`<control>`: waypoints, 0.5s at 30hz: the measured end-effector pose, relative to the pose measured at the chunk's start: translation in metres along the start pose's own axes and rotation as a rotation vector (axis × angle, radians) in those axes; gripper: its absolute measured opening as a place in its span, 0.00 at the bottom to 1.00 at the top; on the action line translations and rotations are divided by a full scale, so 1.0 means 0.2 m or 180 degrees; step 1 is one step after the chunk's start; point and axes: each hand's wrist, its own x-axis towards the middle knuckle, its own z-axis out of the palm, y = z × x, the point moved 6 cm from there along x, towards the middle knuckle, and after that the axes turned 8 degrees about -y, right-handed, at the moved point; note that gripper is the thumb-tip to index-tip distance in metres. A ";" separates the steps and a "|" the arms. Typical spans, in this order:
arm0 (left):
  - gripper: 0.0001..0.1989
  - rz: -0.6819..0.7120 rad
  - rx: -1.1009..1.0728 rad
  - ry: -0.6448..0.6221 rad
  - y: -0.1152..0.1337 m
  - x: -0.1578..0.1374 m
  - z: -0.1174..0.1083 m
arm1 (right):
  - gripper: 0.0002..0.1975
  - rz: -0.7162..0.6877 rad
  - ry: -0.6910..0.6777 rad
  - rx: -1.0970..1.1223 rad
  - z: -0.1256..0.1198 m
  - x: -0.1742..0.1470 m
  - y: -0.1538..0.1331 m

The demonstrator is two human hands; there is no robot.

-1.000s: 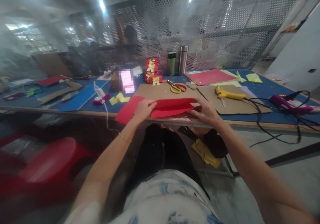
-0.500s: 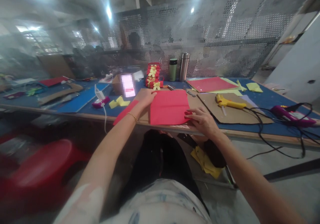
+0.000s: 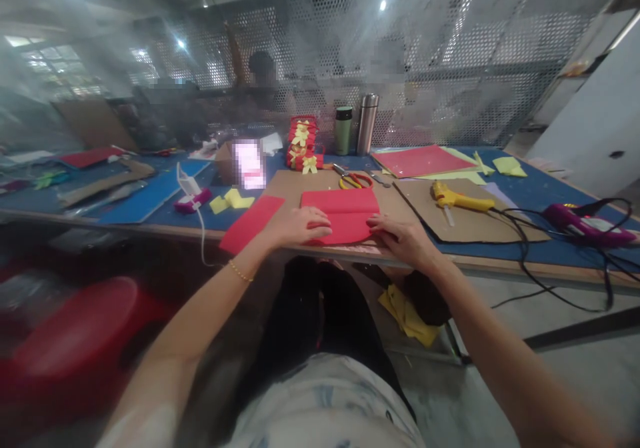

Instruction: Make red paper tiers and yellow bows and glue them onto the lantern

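A sheet of red paper (image 3: 345, 203) with a crease across it lies on a piece of brown cardboard (image 3: 287, 185) at the table's near edge. My left hand (image 3: 300, 226) rests over its left part, fingers stretched out across the paper. At the right edge, my right hand (image 3: 400, 236) has its fingertips closed on the paper, and the near right corner curves up a little. Just beyond the sheet lie scissors with red and yellow handles (image 3: 357, 180). Another red piece of paper (image 3: 253, 223) sits partly under my left forearm. Both thumbs are mostly hidden.
A yellow glue gun (image 3: 463, 200) with black cables lies on cardboard to the right. Behind stand a green bottle (image 3: 343, 131), a steel flask (image 3: 367, 125) and red pieces with yellow bows (image 3: 303, 145). A lit phone (image 3: 249, 165) leans at the left. A red stool (image 3: 85, 321) stands below.
My left hand has come from the far left corner down onto the paper's near left part. The red paper has slid towards me, uncovering the scissors, and its near edge now curves.
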 end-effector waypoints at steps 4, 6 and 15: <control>0.27 -0.0090 -0.0184 0.0108 -0.03 -0.12 -0.01 | 0.13 0.0256 -0.0417 0.0112 -0.03 0.02 -0.01; 0.29 -0.0010 -0.0356 0.0132 -0.03 -0.16 0.00 | 0.12 0.0332 -0.0564 0.0145 -0.05 0.04 -0.03; 0.17 -0.0804 -0.1317 0.1289 -0.16 -0.17 0.06 | 0.18 0.0909 -0.0520 0.0084 -0.14 0.14 0.00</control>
